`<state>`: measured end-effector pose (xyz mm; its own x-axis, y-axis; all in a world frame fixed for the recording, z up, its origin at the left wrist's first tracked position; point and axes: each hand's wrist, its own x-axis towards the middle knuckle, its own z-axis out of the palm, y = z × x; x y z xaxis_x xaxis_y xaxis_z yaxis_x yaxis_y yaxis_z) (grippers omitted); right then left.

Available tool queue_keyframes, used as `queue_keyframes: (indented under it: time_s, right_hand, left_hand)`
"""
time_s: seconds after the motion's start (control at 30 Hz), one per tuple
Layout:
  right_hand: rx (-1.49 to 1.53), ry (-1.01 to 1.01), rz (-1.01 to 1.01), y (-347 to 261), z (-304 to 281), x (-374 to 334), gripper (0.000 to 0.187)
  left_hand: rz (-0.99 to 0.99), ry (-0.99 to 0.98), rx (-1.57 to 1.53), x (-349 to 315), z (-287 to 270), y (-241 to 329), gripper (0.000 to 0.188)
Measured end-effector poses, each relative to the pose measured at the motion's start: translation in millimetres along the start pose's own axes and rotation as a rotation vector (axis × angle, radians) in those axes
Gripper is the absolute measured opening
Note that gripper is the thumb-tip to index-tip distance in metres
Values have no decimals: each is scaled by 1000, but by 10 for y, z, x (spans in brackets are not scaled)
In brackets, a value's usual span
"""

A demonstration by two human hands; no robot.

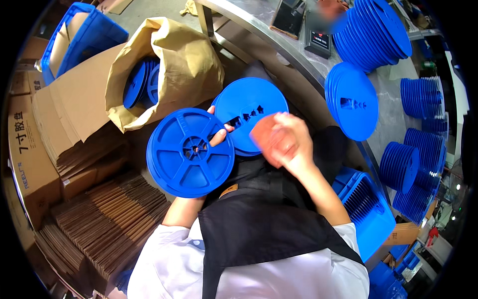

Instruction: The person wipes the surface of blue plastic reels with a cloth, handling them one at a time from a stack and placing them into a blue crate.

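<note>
My left hand (218, 138) is closed round a blue plastic reel (172, 162), its thumb near the hub. The palm is hidden behind the reel, and the edge of at least one more blue disc shows behind it. Just to the right, over my lap, another blue reel (238, 99) with slots at its centre partly overlaps more discs. In my right hand (298, 144) is a reddish-brown pad (269, 137), smeared by motion, in front of that reel's right edge. Whether the pad touches the reel I cannot tell.
A tan sack (191, 65) with blue discs inside stands ahead left, by a blue crate (107, 30). Flattened cardboard (107, 209) is stacked at left. The metal table (386, 82) on the right bears stacks of blue reels (368, 37). Below it sits a blue bin (371, 234).
</note>
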<state>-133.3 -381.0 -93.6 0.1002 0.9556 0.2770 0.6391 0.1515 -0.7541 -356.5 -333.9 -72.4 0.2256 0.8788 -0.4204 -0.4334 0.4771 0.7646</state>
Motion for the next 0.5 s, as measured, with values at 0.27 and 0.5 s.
queue_keyframes:
  time_s: [0.27,0.5]
  right_hand:
    - [-111,-11,-115,-187,490,145,58]
    - [-18,245,90,373,248,170,42]
  left_hand:
    - [-55,72,87,-126,-64,-95,51]
    - [-81,31,103,-139,-59,-57,47]
